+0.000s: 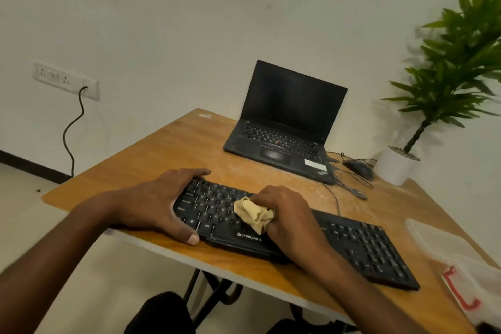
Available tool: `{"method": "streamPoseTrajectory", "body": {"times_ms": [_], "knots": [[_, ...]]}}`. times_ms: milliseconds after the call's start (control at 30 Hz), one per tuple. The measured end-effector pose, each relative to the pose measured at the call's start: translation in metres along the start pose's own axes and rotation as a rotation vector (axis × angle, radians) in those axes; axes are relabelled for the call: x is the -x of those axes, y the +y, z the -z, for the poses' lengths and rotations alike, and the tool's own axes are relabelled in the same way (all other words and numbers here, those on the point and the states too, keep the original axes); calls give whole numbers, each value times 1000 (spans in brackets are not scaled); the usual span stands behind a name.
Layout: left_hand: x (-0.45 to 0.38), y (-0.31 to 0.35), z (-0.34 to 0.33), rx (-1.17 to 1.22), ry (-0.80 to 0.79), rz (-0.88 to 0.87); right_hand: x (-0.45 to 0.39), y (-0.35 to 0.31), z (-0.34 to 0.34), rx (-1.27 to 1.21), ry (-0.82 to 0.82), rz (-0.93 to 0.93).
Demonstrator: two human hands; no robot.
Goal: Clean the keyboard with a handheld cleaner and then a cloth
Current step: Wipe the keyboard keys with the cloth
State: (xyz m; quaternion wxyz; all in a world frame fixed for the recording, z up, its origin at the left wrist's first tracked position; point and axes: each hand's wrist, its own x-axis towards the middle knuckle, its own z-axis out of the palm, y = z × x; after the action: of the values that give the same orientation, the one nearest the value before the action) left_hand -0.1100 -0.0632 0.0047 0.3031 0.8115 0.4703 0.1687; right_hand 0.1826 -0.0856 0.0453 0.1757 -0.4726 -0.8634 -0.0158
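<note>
While left hand (pixel 160 203) grips keyboard (pixel 360 247), right hand (pixel 287 217) clutches cloth (pixel 252 214).

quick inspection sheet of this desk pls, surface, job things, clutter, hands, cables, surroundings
surface: wooden table, pale dusty smears near the laptop.
job's things: black keyboard at the near edge; crumpled tan cloth on its keys; handheld cleaner: nothing seen.
clutter: open laptop, screen dark; mouse; clear plastic bag with red print.
grippers: left hand grips the keyboard's left end; right hand holds the cloth.
cables: thin cables tangled right of the laptop; black cord into the wall socket.
surroundings: potted plant, white wall.
</note>
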Motion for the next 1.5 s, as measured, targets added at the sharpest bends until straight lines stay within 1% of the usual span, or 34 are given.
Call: {"method": "streamPoseTrajectory", "body": {"times_ms": [100, 167, 233, 367, 433, 500, 600, 733, 833, 933, 1100, 1200, 1400, 1500], "knots": [[0, -1, -2, 3, 16, 13, 32, -13, 9, -51, -65, -3], [0, 0, -1, 11, 11, 13, 41, -16, 9, -42, -66, 7], [1, 0, -1, 31, 1, 17, 35, -10, 6, -1, -31, 0], [3, 4, -2, 56, 0, 19, -5, 12, 0, 67, 40, -114], [4, 6, -3, 62, 5, 19, -19, 17, 4, 59, 59, -187], [4, 7, -2, 62, 13, 17, -21, 17, 6, 41, 88, -214], [4, 8, -2, 59, 24, 12, -4, 11, 6, -20, 115, -245], [3, 7, -3, 56, 25, 16, 38, -2, 10, -61, 79, -288], [3, 8, -4, 55, 26, 16, 50, -6, 9, -76, 87, -295], [4, 11, -4, 48, 31, 12, 35, -1, 7, -70, 101, -286], [4, 14, -2, 35, 41, 29, -1, 10, 9, -72, 170, -378], [3, 14, -2, 21, 46, 42, 6, 4, 8, -83, 168, -373], [5, 16, -2, 21, 42, 66, 57, -18, 8, -118, 108, -318], [4, 20, -2, -34, 25, 63, 54, -21, 10, -114, 109, -309]]}}
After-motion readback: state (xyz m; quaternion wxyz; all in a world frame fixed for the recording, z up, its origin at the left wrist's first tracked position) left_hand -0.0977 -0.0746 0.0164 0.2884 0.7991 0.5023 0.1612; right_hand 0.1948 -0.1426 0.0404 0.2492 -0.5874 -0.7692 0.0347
